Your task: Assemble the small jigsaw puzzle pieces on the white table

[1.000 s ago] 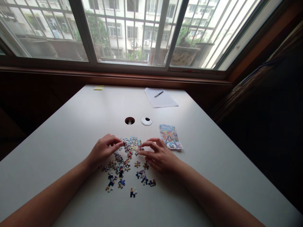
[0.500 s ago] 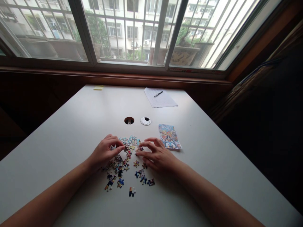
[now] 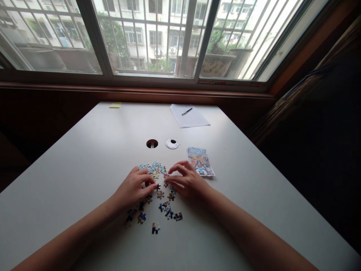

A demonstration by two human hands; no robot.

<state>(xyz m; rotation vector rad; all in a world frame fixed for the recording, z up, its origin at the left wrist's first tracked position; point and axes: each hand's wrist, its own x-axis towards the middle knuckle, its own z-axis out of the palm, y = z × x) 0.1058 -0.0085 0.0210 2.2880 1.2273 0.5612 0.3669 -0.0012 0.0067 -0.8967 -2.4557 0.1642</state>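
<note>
A small dark jigsaw piece (image 3: 158, 187) is pinched between the thumb and fingertips of my left hand (image 3: 134, 187), just above the white table. My right hand (image 3: 187, 178) is bent with its fingers apart, the fingertips at several small pieces on the right of the pile. Loose jigsaw pieces (image 3: 153, 167), light blue at the far side, lie between and beyond both hands; some are hidden under my left hand. Nearer me are a cluster of joined-looking blue pieces (image 3: 166, 209) and a single black, orange and white piece (image 3: 155, 227).
The printed picture sheet (image 3: 200, 160) lies beyond my right hand. Farther off are a cable hole (image 3: 152, 143), its round cover (image 3: 172, 143), paper sheets (image 3: 187, 119) with a pen (image 3: 187, 111) on top, and yellow sticky notes (image 3: 115, 105). A barred window stands behind the table.
My left hand has moved right and toward me, carrying the dark jigsaw piece away from the pile. My right hand has barely moved. The whole view has shifted slightly.
</note>
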